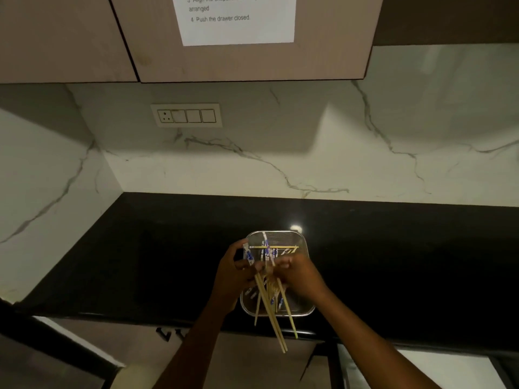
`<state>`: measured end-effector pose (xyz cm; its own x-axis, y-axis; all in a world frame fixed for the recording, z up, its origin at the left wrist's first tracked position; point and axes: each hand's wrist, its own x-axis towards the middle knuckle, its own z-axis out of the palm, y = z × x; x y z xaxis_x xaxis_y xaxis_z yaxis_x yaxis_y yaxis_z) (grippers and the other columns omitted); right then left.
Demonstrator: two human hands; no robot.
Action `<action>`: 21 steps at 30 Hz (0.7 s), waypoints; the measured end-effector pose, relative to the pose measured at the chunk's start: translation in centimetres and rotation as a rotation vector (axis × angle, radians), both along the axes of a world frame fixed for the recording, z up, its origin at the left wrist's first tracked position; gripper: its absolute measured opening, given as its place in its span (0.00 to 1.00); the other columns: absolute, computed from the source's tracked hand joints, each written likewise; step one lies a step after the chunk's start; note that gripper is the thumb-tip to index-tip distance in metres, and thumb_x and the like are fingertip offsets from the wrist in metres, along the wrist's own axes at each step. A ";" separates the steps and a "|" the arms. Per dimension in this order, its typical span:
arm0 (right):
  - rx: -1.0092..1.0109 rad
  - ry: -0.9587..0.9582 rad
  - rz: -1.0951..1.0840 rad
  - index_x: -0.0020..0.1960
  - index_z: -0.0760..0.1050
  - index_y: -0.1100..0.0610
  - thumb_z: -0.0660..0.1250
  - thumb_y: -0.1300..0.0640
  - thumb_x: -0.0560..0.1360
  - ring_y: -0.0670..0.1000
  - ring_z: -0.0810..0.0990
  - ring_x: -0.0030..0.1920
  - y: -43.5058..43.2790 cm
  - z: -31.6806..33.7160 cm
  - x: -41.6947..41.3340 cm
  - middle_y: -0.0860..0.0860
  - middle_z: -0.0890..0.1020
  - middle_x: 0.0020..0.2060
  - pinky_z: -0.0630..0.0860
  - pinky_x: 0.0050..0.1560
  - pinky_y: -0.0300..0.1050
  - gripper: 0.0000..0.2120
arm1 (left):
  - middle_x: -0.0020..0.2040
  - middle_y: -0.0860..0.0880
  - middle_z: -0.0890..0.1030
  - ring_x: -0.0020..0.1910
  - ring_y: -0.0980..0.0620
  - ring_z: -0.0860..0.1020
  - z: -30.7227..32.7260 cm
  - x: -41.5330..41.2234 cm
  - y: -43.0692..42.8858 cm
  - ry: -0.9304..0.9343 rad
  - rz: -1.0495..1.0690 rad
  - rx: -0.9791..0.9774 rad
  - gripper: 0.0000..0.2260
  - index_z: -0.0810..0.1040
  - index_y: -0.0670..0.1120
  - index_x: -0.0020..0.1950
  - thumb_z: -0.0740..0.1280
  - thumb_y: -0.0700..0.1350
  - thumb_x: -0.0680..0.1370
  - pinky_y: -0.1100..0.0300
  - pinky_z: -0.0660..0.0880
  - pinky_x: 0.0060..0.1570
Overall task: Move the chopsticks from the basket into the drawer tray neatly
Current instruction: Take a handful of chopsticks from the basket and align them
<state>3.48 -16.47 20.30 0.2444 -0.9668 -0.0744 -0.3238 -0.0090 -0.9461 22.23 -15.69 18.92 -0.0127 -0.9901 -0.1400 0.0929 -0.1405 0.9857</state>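
Fanning out above the mesh basket (304,311), the chopsticks (271,307) are pale wood with blue-patterned tops, their long axes running toward the person, tips past the counter edge (365,336). Both hands meet on the bundle's middle: left hand (236,273) and right hand (299,272) each clasp it. More chopsticks lie in the basket; the drawer tray isn't visible.

Pale bamboo chopsticks (271,313) with blue-and-white patterned tops are seen in a silvery mesh basket (304,311), set near the front edge of a glossy black counter (168,262); white, grey-veined marble (309,153) is seen behind.
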 end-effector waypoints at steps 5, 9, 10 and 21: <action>0.026 0.099 -0.040 0.47 0.84 0.57 0.69 0.59 0.78 0.52 0.87 0.40 2.3 -0.5 -0.8 0.56 0.86 0.41 0.84 0.43 0.49 0.05 | 0.53 0.46 0.86 0.49 0.49 0.87 1.0 -2.5 0.6 -0.010 -0.031 -0.009 0.31 0.70 0.50 0.72 0.77 0.37 0.72 0.58 0.83 0.40; -0.053 0.164 -0.076 0.46 0.85 0.51 0.72 0.56 0.76 0.45 0.86 0.36 3.5 -0.9 -1.6 0.50 0.86 0.36 0.85 0.40 0.42 0.03 | 0.57 0.45 0.84 0.52 0.46 0.85 1.3 -3.8 1.0 -0.088 -0.089 0.005 0.30 0.70 0.47 0.73 0.75 0.36 0.73 0.47 0.84 0.48; -0.072 0.171 -0.088 0.45 0.85 0.50 0.72 0.55 0.75 0.44 0.86 0.35 4.0 -0.9 -1.7 0.49 0.86 0.35 0.84 0.39 0.39 0.03 | 0.59 0.44 0.83 0.55 0.45 0.84 1.3 -4.1 1.0 -0.103 -0.102 0.014 0.31 0.70 0.47 0.74 0.75 0.36 0.73 0.43 0.83 0.51; -0.217 0.387 -0.088 0.56 0.81 0.51 0.69 0.54 0.78 0.41 0.83 0.47 6.8 -2.4 -1.8 0.48 0.85 0.49 0.80 0.50 0.34 0.08 | 0.54 0.45 0.83 0.52 0.46 0.84 1.0 -6.0 1.5 -0.154 -0.146 0.071 0.29 0.71 0.49 0.71 0.75 0.34 0.73 0.52 0.85 0.43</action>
